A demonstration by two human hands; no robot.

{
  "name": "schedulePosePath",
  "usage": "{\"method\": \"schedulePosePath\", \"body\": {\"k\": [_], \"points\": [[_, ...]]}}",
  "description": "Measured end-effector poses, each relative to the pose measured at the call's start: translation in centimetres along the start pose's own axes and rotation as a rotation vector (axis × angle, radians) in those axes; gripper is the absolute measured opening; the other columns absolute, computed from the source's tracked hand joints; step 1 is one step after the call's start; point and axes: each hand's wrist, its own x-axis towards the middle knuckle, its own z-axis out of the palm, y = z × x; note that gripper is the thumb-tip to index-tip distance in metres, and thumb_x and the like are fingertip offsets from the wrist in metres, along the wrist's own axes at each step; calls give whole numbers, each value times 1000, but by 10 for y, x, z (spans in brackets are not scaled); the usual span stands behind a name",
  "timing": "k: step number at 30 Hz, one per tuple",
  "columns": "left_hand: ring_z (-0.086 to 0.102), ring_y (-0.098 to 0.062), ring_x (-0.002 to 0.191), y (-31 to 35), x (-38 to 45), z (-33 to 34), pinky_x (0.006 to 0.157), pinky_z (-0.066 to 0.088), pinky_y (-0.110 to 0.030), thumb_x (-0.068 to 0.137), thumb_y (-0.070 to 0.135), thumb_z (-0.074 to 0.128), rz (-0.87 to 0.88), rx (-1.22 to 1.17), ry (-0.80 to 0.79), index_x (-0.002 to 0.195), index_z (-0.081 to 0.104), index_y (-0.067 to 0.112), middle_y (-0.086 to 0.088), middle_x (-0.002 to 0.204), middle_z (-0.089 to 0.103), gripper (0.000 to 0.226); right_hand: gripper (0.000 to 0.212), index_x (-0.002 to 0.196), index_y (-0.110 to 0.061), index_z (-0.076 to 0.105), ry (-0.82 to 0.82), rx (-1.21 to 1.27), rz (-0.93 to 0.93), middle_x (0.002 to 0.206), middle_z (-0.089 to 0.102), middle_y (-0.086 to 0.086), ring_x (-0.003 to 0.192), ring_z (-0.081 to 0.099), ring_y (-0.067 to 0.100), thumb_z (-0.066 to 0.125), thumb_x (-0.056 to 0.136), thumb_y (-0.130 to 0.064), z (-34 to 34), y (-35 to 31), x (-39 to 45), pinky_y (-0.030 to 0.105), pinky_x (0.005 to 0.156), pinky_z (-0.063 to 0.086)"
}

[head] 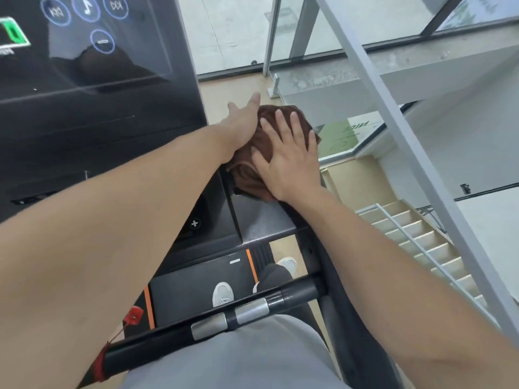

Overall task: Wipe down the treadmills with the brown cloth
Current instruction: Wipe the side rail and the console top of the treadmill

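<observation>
Head view, brown cloth (247, 169): lying bunched on the right edge of the treadmill (261, 220) console, beside the dark screen (84, 51).
Right hand (289, 161): pressing flat on top of the cloth, fingers straight and spread, gripping nothing.
Left hand (241, 124): reaching across, fingers extended, its palm side resting against the cloth's left edge; not curling round it.
Handlebar (224, 318): running below both forearms.
Shoe (222, 293): standing on the belt.

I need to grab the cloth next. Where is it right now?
In the head view, the brown cloth lies bunched at the console's right edge, under the flat right hand, with the left hand against its left side.
</observation>
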Motion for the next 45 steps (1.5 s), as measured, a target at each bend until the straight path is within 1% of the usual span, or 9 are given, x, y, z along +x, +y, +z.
{"method": "schedulePosePath", "body": {"k": [3,6,9,14,20,27,33,41,45], "points": [[27,-33,150,-4,-1,7,123,20,-51,73,90,16,4,34,21,161,-6,30,-11,164,31,109,74,154,-35,37,-56,186,175,163,30,3,150,23,30,30,93,-75,-17,-3,39,54,113,30],[43,-22,137,-1,1,7,120,21,-32,100,72,20,28,3,12,163,-2,19,-2,149,46,85,68,135,-32,55,-149,338,209,138,56,2,127,52,29,40,86,-77,-31,5,66,47,100,43],[28,-29,150,1,-2,9,124,16,-42,96,77,20,65,46,6,164,1,19,-7,164,30,91,47,126,-35,57,-159,560,160,124,64,-6,116,62,16,62,84,-56,-37,26,55,35,101,48],[38,-26,137,0,3,9,114,24,-40,95,79,13,101,131,-120,159,27,15,-7,154,41,92,96,157,-44,29,-289,780,169,152,49,-6,133,53,7,64,68,-39,-31,68,-36,36,117,41],[36,-34,143,-5,11,9,117,22,-52,54,107,10,100,182,-102,155,36,27,-8,158,40,131,76,151,-46,43,-81,295,-12,172,12,-10,159,3,23,46,75,-48,-14,35,-91,50,128,11],[38,-36,142,-9,2,13,121,16,-55,62,100,5,157,319,26,154,42,26,-13,154,46,123,74,155,-35,40,-138,109,-300,170,23,-3,159,7,31,49,83,-50,-2,-8,-88,53,128,5],[7,-25,157,-47,-35,62,126,-4,-47,107,47,32,742,545,218,156,36,19,-6,167,26,57,86,163,-33,10,-185,26,146,173,3,1,155,18,34,50,90,-54,-21,44,-160,52,117,35],[-3,-33,157,-83,-66,105,126,1,-54,107,50,15,891,964,204,163,7,20,-12,170,1,64,111,156,-38,14,-424,116,625,137,56,2,111,62,31,49,59,-81,-26,72,-265,46,96,52],[0,-33,157,-99,-74,114,126,3,-54,107,50,8,924,1008,253,163,5,16,-11,171,2,66,101,147,-38,32,-136,248,647,126,61,-5,106,65,21,65,62,-82,-6,62,-267,45,88,57]]}}
